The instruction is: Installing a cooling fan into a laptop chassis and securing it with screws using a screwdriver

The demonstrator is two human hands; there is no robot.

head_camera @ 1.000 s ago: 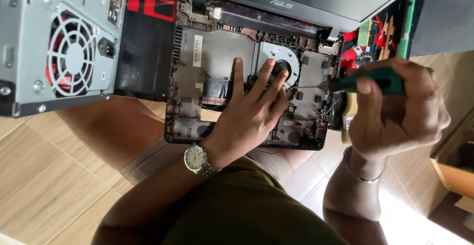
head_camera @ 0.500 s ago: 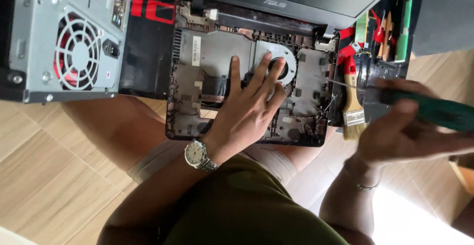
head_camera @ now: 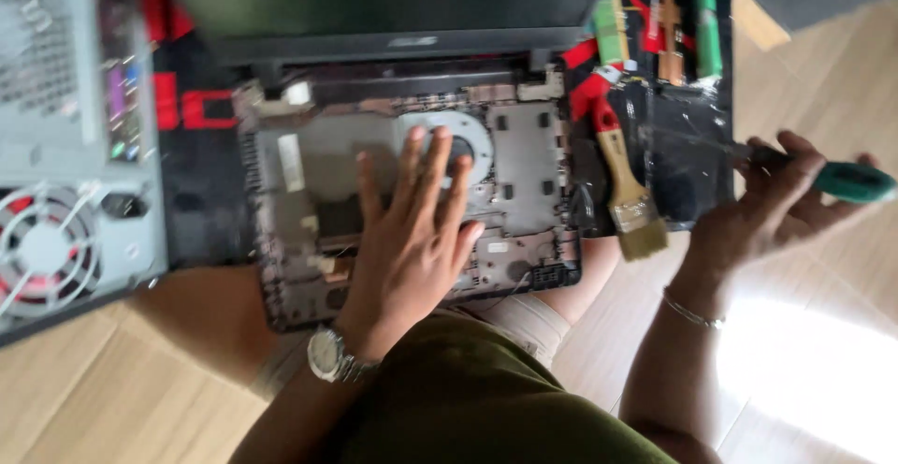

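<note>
Lying opened on the lap, grey laptop base (head_camera: 524, 179) with round fan exposed, left hand (head_camera: 412, 239) flat with fingers spread on it, right hand (head_camera: 772, 207) closed around green-handled screwdriver (head_camera: 832, 179), paintbrush (head_camera: 629, 193) just beside.

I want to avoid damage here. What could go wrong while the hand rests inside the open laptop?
The left hand lies flat on the open laptop base, so pressure could perhaps stress the parts or the fan. The right hand holds a green-handled screwdriver beyond the mat's edge; a slip might drop it on the floor.
</note>
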